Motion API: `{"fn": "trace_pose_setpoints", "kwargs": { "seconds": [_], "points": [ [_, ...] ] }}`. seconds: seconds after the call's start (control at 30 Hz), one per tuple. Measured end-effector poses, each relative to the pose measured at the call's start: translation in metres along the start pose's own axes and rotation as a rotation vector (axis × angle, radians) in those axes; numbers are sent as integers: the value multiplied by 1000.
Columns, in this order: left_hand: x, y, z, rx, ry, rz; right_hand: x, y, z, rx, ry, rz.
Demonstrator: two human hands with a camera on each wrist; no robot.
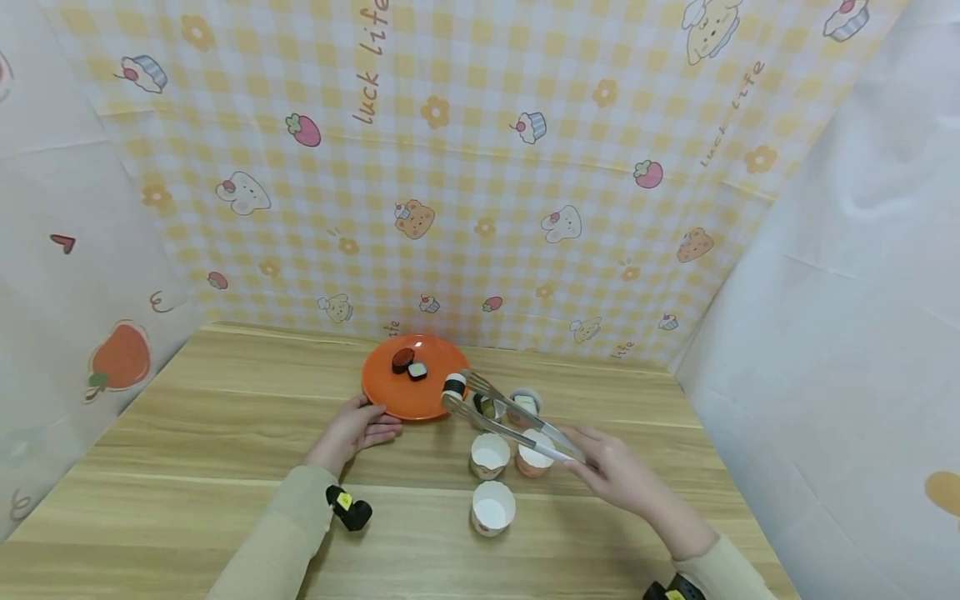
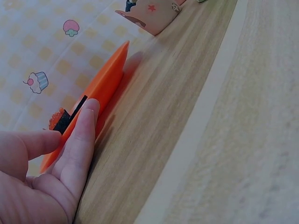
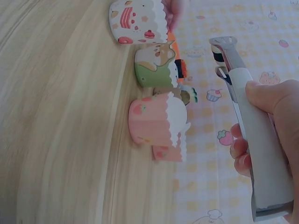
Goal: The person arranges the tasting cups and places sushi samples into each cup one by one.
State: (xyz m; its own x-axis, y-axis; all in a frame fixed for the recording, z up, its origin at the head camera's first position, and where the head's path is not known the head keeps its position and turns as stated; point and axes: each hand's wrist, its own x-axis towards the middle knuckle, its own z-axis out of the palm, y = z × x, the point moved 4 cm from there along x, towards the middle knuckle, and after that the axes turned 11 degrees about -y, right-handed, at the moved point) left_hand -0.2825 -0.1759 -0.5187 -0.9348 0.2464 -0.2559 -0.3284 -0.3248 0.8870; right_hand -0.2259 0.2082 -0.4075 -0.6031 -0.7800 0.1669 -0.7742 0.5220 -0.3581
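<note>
My left hand (image 1: 363, 429) holds the near left rim of an orange plate (image 1: 416, 404), thumb above and fingers under it in the left wrist view. A dark-wrapped sushi piece with orange roe (image 1: 402, 360) and a small white-topped sushi roll (image 1: 417, 371) lie on the plate. In my right hand (image 1: 611, 467) are metal tongs (image 1: 555, 435) with pale handles. Their tips pinch a white sushi piece with a black band (image 1: 453, 385) at the plate's right edge. Whether it touches the plate, I cannot tell.
Several paper baking cups stand right of the plate. A green-and-dark piece (image 1: 485, 406) sits in one back cup and a whitish piece (image 1: 527, 404) in another. Nearer are a middle cup (image 1: 490, 457), a pink cup (image 1: 534, 461) and a front cup (image 1: 493, 510). A patterned cloth (image 1: 480, 183) hangs behind.
</note>
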Motion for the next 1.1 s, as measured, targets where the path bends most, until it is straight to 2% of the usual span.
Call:
{"fn": "trace_pose_setpoints", "kwargs": {
  "seconds": [0.6, 1.1],
  "points": [
    [0, 0, -1, -2, 15, -5, -28, -1, -6, -39, -5, -54],
    [0, -1, -1, -5, 1, -1, -47, 3, -12, -56, -28, -17]
  ]
}}
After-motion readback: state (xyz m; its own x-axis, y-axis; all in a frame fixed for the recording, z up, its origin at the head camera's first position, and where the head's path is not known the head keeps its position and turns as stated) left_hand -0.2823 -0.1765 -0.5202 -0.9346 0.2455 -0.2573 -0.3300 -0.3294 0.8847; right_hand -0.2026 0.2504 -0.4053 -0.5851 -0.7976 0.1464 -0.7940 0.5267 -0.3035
